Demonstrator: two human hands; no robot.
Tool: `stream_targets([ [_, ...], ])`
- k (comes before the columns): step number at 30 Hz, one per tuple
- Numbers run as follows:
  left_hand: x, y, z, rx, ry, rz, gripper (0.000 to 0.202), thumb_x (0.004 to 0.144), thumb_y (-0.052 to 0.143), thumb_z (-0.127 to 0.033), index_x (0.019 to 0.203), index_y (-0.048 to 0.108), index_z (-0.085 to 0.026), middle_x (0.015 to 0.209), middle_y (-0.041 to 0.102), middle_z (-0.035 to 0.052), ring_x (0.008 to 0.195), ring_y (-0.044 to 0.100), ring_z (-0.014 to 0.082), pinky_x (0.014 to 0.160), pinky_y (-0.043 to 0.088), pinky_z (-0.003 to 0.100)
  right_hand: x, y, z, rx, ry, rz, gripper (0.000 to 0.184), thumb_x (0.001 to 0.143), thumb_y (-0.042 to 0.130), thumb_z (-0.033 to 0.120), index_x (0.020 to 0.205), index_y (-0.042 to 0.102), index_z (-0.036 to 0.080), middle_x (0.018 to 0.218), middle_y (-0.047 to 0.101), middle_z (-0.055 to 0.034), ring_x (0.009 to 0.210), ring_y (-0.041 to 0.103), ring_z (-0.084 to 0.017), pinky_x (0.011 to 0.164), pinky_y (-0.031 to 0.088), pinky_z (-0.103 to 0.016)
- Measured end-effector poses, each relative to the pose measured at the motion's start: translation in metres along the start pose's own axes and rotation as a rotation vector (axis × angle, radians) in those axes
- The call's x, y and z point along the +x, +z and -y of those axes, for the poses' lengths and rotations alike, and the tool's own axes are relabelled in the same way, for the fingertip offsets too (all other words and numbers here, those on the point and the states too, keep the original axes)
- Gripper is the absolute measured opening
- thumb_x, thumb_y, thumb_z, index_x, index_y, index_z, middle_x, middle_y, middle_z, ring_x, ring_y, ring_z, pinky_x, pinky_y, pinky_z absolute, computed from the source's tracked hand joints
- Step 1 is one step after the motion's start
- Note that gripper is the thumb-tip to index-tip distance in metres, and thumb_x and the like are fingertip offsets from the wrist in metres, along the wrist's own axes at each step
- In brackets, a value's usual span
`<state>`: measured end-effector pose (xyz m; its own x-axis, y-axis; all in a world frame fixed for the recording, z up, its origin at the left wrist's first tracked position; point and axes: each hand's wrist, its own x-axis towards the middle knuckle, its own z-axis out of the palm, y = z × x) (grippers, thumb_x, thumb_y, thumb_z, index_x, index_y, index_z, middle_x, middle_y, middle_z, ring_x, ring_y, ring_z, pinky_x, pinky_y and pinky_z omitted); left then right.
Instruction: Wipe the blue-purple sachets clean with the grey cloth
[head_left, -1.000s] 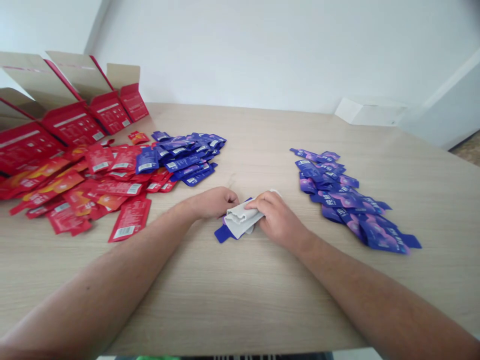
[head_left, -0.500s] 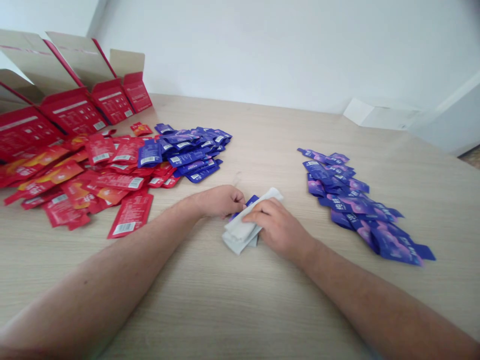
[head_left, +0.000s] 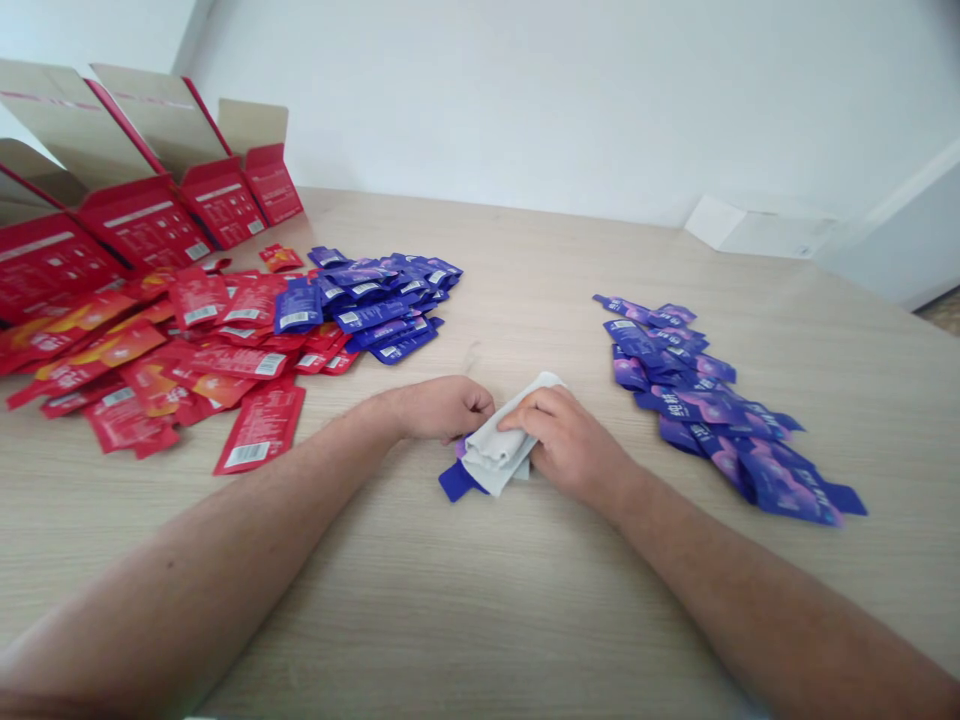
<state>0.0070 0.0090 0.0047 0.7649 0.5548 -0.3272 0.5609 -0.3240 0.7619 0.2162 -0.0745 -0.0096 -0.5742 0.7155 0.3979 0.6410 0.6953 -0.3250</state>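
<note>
The right hand (head_left: 574,445) is clamped on a folded white cloth (head_left: 499,450) over a purple pouch (head_left: 459,482); the left hand's (head_left: 442,408) fingers curl together at the pouch's edge, whether pinching it I cannot tell. Right of the cloth, purple packets (head_left: 694,403) carry white characters, too blurred to read; left of it, red packets (head_left: 262,425) and boxes (head_left: 142,228) show barcodes. Beneath is a wood-grain table (head_left: 465,610); beyond, a white wall (head_left: 525,100).

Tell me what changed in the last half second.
The right hand has slid the white cloth rightward, baring the near tab of the blue packet and hiding its far end. Nothing was let go. The left hand stays beside it; red boxes and red packets are unmoved.
</note>
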Motion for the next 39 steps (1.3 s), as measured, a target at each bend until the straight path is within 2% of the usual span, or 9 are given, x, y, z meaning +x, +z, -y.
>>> stream_targets([
  [5,0.000,0.000,-0.002,0.023,0.009,-0.004,0.013,0.078,0.051,-0.024,0.073,0.061,-0.019,0.055,0.056,-0.0050,0.049,0.049,0.0086,0.048,0.035,0.020,-0.001,0.005,0.016,0.002,-0.149,0.098,0.022,0.088,0.057,0.012,0.105,0.068,0.022,0.101,0.064,-0.0065,0.101,0.053,-0.023,0.090,0.045,-0.040],
  [7,0.000,0.000,-0.003,0.031,-0.006,-0.016,0.012,0.079,0.051,-0.025,0.073,0.060,-0.019,0.054,0.055,-0.0052,0.048,0.049,0.0086,0.048,0.034,0.020,-0.001,0.005,0.013,0.011,-0.129,0.087,0.025,0.087,0.057,0.010,0.105,0.068,0.022,0.101,0.063,-0.0067,0.101,0.053,-0.023,0.090,0.045,-0.040],
  [11,0.000,0.001,-0.004,0.021,-0.032,-0.027,0.014,0.080,0.051,-0.028,0.073,0.058,-0.019,0.052,0.054,-0.0052,0.046,0.047,0.0094,0.046,0.032,0.021,0.000,0.002,0.003,0.009,0.001,0.000,0.040,0.077,0.057,-0.003,0.108,0.067,0.020,0.103,0.062,-0.0073,0.102,0.053,-0.023,0.091,0.044,-0.041],
  [17,0.001,0.001,-0.001,0.067,0.022,-0.034,0.015,0.080,0.050,-0.026,0.075,0.062,-0.018,0.057,0.057,-0.0042,0.050,0.050,0.0092,0.049,0.034,0.020,-0.001,0.005,0.014,0.016,-0.152,0.108,0.022,0.088,0.057,0.012,0.105,0.068,0.021,0.103,0.063,-0.0060,0.101,0.052,-0.023,0.091,0.044,-0.039],
  [23,-0.001,0.001,-0.004,0.052,-0.017,-0.027,0.017,0.082,0.049,-0.029,0.073,0.059,-0.018,0.052,0.054,-0.0046,0.047,0.048,0.0093,0.046,0.033,0.020,0.000,0.004,0.005,0.010,-0.005,-0.005,0.039,0.077,0.058,-0.003,0.106,0.067,0.020,0.103,0.063,-0.0066,0.102,0.052,-0.023,0.092,0.043,-0.040],
  [28,0.000,0.001,-0.002,0.050,0.022,-0.022,0.016,0.081,0.049,-0.027,0.075,0.061,-0.018,0.058,0.058,-0.0039,0.051,0.052,0.0096,0.049,0.037,0.020,-0.001,0.008,0.018,0.026,-0.169,0.094,0.022,0.087,0.058,0.012,0.104,0.068,0.022,0.101,0.064,-0.0059,0.100,0.053,-0.022,0.090,0.044,-0.039],
  [34,0.001,0.002,-0.001,0.030,-0.021,-0.045,0.016,0.081,0.051,-0.030,0.073,0.059,-0.019,0.053,0.054,-0.0045,0.047,0.048,0.0095,0.045,0.033,0.020,-0.001,0.004,0.006,0.026,-0.011,-0.008,0.039,0.077,0.057,-0.002,0.107,0.067,0.021,0.103,0.063,-0.0070,0.102,0.053,-0.023,0.092,0.044,-0.041],
  [39,0.002,0.002,0.001,0.021,0.016,-0.025,0.014,0.080,0.049,-0.027,0.074,0.059,-0.019,0.056,0.057,-0.0040,0.049,0.052,0.0096,0.048,0.036,0.020,-0.002,0.007,0.017,0.033,-0.162,0.103,0.025,0.086,0.058,0.011,0.105,0.068,0.023,0.101,0.064,-0.0060,0.100,0.053,-0.023,0.090,0.045,-0.039],
])
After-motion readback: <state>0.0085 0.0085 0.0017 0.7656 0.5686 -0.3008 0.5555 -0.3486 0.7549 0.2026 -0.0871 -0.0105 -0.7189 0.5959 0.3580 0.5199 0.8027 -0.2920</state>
